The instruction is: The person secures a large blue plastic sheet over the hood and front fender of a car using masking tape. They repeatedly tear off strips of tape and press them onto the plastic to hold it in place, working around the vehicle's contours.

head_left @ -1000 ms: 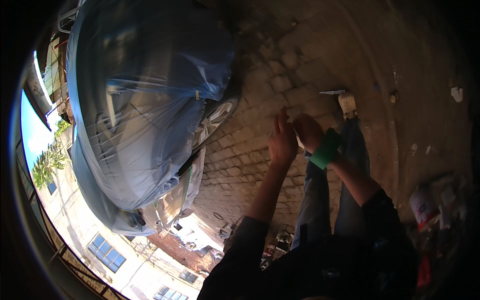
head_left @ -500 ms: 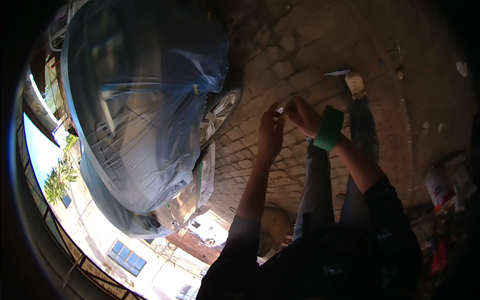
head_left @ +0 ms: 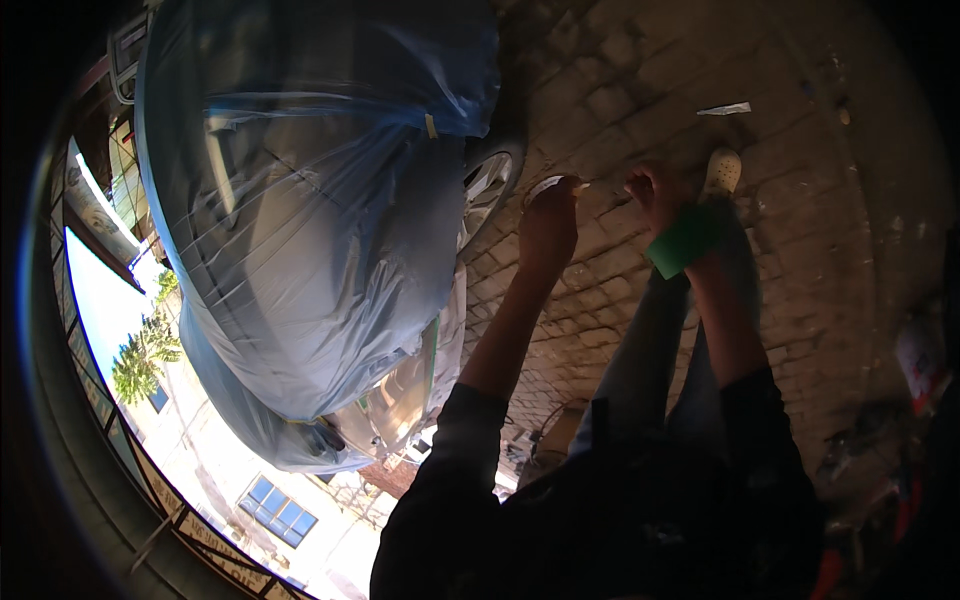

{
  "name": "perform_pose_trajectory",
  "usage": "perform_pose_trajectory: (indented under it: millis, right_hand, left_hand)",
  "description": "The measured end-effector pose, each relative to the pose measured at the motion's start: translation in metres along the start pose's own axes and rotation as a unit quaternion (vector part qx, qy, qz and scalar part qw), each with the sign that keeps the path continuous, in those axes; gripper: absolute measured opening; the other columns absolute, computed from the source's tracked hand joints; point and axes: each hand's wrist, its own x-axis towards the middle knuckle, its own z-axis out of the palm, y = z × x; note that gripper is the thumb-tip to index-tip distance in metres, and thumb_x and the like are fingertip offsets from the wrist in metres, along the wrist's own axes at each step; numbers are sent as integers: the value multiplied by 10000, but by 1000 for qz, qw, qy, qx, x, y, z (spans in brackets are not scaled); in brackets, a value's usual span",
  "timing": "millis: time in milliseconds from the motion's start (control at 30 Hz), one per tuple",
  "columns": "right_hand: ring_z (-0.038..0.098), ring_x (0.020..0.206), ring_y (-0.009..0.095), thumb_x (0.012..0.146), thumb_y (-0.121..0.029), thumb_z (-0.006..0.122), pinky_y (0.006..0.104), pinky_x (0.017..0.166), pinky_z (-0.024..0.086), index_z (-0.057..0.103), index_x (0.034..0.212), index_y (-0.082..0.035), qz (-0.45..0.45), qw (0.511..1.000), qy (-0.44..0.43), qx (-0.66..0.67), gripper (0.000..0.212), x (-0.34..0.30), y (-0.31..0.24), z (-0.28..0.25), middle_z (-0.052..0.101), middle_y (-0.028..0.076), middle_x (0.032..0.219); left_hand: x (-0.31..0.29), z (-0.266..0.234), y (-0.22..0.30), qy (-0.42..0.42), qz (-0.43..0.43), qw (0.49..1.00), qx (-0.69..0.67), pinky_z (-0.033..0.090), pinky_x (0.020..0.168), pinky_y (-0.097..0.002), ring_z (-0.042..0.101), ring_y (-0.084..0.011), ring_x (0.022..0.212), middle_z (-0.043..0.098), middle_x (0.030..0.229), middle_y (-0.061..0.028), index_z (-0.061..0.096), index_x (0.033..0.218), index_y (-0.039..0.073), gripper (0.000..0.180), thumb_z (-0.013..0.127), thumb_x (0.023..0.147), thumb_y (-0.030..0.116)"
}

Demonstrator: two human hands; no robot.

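My left hand is raised beside the covered car, its fingers closed on a small whitish strip that sticks out past the knuckles. What the strip is made of I cannot make out. To its right, apart from it, my right hand is held up with the fingers loosely bent and parted, and nothing shows in them. A wide green roll of tape hangs around my right wrist like a bracelet. Translucent bluish plastic sheeting covers the car on the left, with a short piece of tan tape on it.
A car wheel shows below the sheeting's edge. Stone paving lies underfoot, with a pale scrap beyond my light clog. Red and white containers stand at the far right.
My hands were close together and are now apart, the right one farther right with its fingers loosened. The whitish strip stays with my left hand. The whole view has shifted somewhat.
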Motion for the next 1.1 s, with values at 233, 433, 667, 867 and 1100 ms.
perform_pose_trajectory:
  millis: [233,433,667,867,1100]
  right_hand:
    - [639,997,249,738,-312,831,363,925,485,641,1146,-59,-30,996,-6,88,516,6,0,-7,663,117,1066]
    - [630,911,250,725,-245,822,397,878,457,690,934,-61,-61,978,6,199,307,38,6,20,670,93,914]
    - [610,734,245,730,-99,768,384,729,462,648,774,-69,-173,965,157,118,131,56,3,33,641,60,735]
    - [605,765,252,732,-88,771,372,733,456,668,774,-82,-211,946,213,125,112,77,15,64,637,65,759]
    - [619,931,221,816,-187,778,349,797,490,542,1249,-70,26,868,261,422,506,188,122,243,664,114,988]
  left_hand:
    - [23,-3,-11,-43,-76,977,-193,521,722,-322,666,-184,806,699,1030,-154,550,1221,64,247,538,978,105]
    - [40,-9,24,-75,-78,989,-104,527,799,-385,666,-332,997,678,1092,-182,525,1282,69,310,535,976,118]
    - [73,3,-9,-32,11,998,49,509,708,-421,664,-348,848,672,904,-141,584,1088,78,138,506,983,124]
    - [121,-2,-88,-23,-239,937,-252,436,582,-316,522,-136,613,633,831,-50,582,1023,85,108,507,972,145]
    - [197,-80,-50,70,162,982,71,487,741,-288,590,-138,885,643,1127,-91,554,1240,73,267,490,981,69]
